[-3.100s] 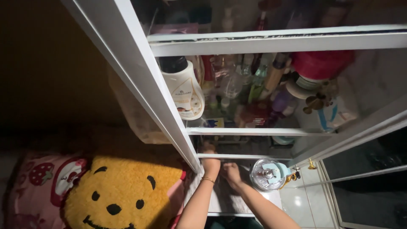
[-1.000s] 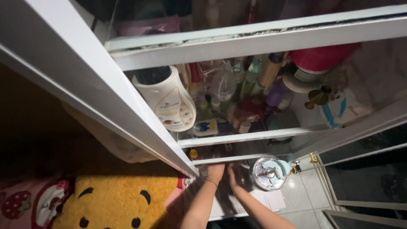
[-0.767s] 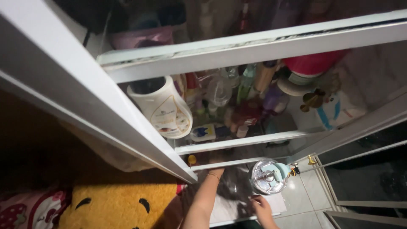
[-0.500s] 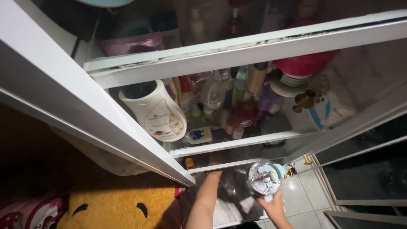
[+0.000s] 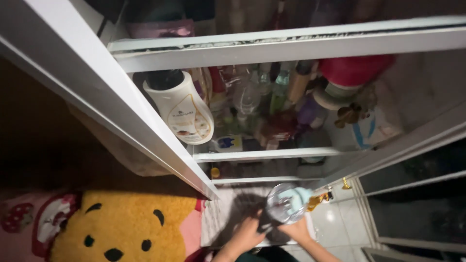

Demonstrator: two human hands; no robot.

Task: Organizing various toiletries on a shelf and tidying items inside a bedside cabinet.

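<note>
My right hand [image 5: 297,231] is gripping the underside of the clear tumbler [image 5: 286,207], fingers wrapped on it, tumbler with a pale blue lid sitting just above my palm, low in front of the cabinet. My left hand [image 5: 246,235] is lying just left of the tumbler, fingers half curled over the dark mesh mat [image 5: 238,206]; I cannot tell if it is pinching anything, too blurred. Both forearms are coming in from the bottom edge.

The mat is lying on a white board at the cabinet's foot, touching the white tile floor [image 5: 335,221] on its right. A small gold clip [image 5: 318,199] is hanging just right of the tumbler.

Above my hands the white cabinet frame [image 5: 160,140] is slanting across, glass door open. The lower shelf [image 5: 264,154] is holding a big white bottle with dark cap [image 5: 182,109], clear and green bottles [image 5: 262,97] crowded behind it, a purple bottle, a red container [image 5: 357,70] at right, a white and blue pack [image 5: 371,128]. A small yellow cap [image 5: 215,172] is sitting under the shelf.

Left of the cabinet a yellow plush bear face [image 5: 121,225] is lying on a pink strawberry cloth [image 5: 24,218]. Room is dim, dark wall at left.
</note>
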